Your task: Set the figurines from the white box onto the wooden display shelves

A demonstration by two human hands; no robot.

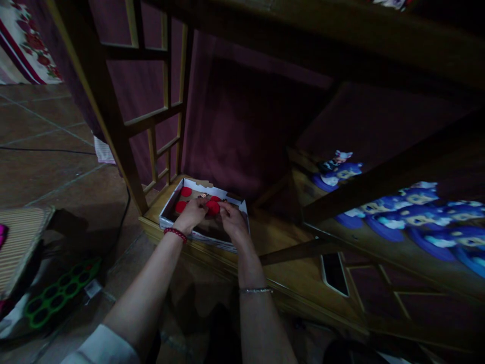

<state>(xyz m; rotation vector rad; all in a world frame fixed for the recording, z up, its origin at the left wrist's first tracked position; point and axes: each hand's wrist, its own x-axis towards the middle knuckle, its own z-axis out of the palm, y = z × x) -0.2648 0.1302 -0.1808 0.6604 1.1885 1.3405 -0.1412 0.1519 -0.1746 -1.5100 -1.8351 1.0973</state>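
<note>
A shallow white cardboard box (pixel 173 205) with a brown inside sits on the low wooden shelf. Several flat red discs (pixel 186 191) lie in it, along with a small dark-and-pale figure (pixel 203 195) near its back wall. My left hand (pixel 192 213) and my right hand (pixel 232 220) reach into the box from the front. Between them is one red disc (pixel 212 207), its edges pinched by the fingers of both hands. A red bead bracelet circles my left wrist, a thin silvery one my right forearm.
A white-edged phone (pixel 335 273) lies on the wooden shelf (pixel 291 263) to the right. Several blue-based figurines (pixel 428 215) stand on a higher shelf. Wooden lattice (pixel 151 119) rises on the left. On the floor are a green holed tray (pixel 62 292) and a cable.
</note>
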